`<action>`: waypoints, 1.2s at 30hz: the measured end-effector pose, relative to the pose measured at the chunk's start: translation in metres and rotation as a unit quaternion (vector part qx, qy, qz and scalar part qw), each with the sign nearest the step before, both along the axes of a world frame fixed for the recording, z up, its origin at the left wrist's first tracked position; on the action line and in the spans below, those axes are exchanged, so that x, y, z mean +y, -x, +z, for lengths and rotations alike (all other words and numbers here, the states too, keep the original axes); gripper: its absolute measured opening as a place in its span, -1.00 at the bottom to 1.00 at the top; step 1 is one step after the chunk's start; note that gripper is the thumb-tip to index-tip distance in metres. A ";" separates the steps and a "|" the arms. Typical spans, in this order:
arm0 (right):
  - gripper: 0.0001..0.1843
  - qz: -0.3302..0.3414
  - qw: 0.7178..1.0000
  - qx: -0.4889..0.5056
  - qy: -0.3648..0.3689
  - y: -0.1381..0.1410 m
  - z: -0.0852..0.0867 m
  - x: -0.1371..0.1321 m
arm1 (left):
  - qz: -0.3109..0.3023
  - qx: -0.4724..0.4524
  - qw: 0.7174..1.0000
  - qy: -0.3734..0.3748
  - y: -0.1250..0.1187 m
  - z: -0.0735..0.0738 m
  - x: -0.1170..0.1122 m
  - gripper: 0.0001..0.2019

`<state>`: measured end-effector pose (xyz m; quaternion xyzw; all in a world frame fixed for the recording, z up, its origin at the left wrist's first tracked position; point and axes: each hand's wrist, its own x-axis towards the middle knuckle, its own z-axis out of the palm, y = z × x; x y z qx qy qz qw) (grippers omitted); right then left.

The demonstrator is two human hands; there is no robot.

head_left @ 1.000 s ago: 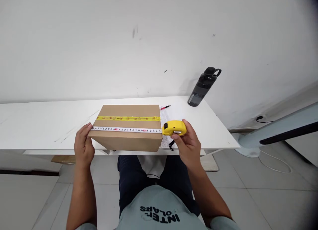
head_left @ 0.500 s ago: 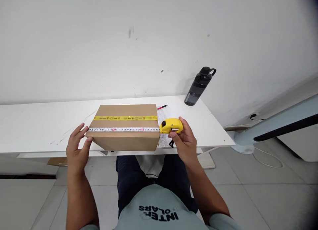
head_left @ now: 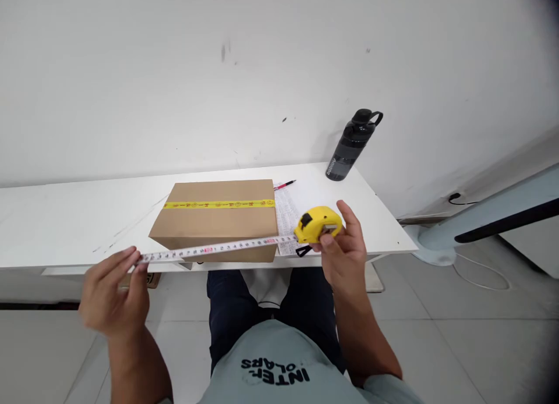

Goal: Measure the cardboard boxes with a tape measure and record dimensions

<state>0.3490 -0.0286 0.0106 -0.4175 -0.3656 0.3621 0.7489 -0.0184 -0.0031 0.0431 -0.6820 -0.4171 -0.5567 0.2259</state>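
A yellow tape measure [head_left: 318,224] is gripped by its case in my right hand [head_left: 347,255], over the right part of the table. Its white blade [head_left: 222,247] stretches leftward and slants down to my left hand [head_left: 116,290], whose fingertips and thumb pinch the end. In front of a brown cardboard box [head_left: 218,218] the blade crosses the view, held above the table's front edge. Yellow printed tape [head_left: 218,205] runs along the box top. Below the case hangs a black wrist strap [head_left: 303,251].
A sheet of paper with writing [head_left: 286,215] lies to the right of the box, a red and black pen [head_left: 285,185] at its top. Toward the back right of the white table [head_left: 87,218] stands a dark bottle [head_left: 351,148]. The wall [head_left: 174,72] rises behind.
Both hands have drawn the tape off the box top toward me. My left hand moved left and down, my right hand to the right, and more blade is out. The box stayed in place.
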 end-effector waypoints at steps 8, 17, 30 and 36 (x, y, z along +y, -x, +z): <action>-0.29 0.138 0.984 0.094 0.064 0.022 -0.023 -0.042 | -0.222 0.211 0.952 -0.001 -0.113 -0.018 -0.024 -0.74; 0.09 0.209 0.962 0.116 0.133 0.036 -0.061 -0.053 | -0.159 0.165 0.969 0.091 -0.093 -0.037 -0.015 -0.55; -0.01 0.232 0.952 0.011 0.199 0.051 -0.114 -0.021 | -0.032 -0.272 0.862 0.426 -0.017 -0.105 0.011 -0.36; -0.12 0.378 0.900 -0.037 0.215 -0.008 -0.060 -0.037 | -0.061 -0.296 0.882 0.362 -0.003 -0.079 -0.020 -0.34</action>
